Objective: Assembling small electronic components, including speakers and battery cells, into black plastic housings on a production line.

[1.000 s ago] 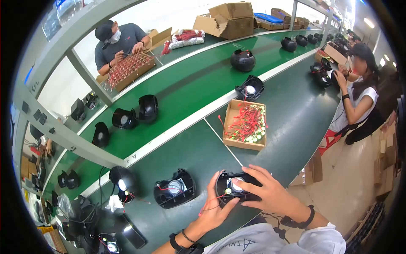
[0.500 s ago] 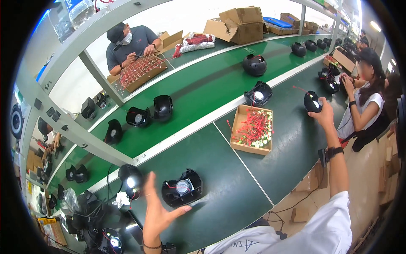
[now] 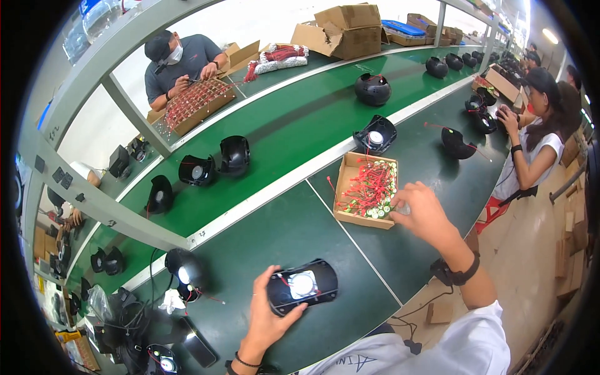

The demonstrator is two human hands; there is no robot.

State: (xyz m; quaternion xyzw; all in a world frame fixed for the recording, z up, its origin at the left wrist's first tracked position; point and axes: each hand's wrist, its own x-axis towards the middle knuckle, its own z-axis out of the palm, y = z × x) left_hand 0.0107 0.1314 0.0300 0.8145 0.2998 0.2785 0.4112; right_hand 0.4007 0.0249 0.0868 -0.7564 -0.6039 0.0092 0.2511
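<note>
Since a moment ago, right hand (image 3: 422, 212) reaches into cardboard box (image 3: 350, 215) of red-wired parts, fingers loosely curled; left hand (image 3: 272, 309) grips black housing (image 3: 303, 287), lower centre.

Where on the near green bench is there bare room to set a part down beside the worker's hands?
Bare green lies between the black housing under the left hand and the cardboard tray the right hand reaches into, and behind the housing up to the white rail. The near left corner is crowded with cables and a lamp.
</note>
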